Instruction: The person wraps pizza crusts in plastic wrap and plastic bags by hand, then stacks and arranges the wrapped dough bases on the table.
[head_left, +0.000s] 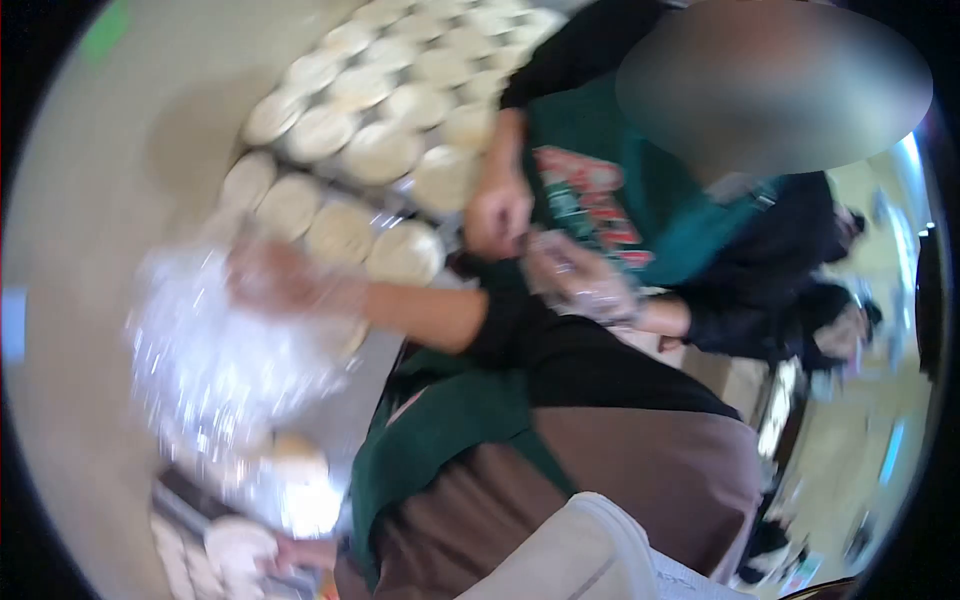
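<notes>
Working in the head view, my only one, I have my left hand (275, 280) at the edge of a loose heap of clear plastic (215, 350). A thin clear glove (345, 292) seems to cover it, but blur hides the fingers, so I cannot tell whether they close on the plastic or only lie against it. My right hand (303, 553) is at the rim of a white round piece (240, 547); whether it grips the piece or just touches it, I cannot tell either.

Pale rounds (380, 152) lie close together in rows near my left hand, and a smaller group of rounds (185, 565) sits just beside the white piece. A co-worker in a green apron (580, 120) stands by the larger rows. Another person's gloved hand (585, 280) is near my black sleeve (610, 360); whose, I cannot make out.

As for progress, I judge the setting-out well along, since the rows I can see look full. The plastic is crumpled rather than flat, so I take my part with it as unfinished. How many pieces remain, I cannot tell.
</notes>
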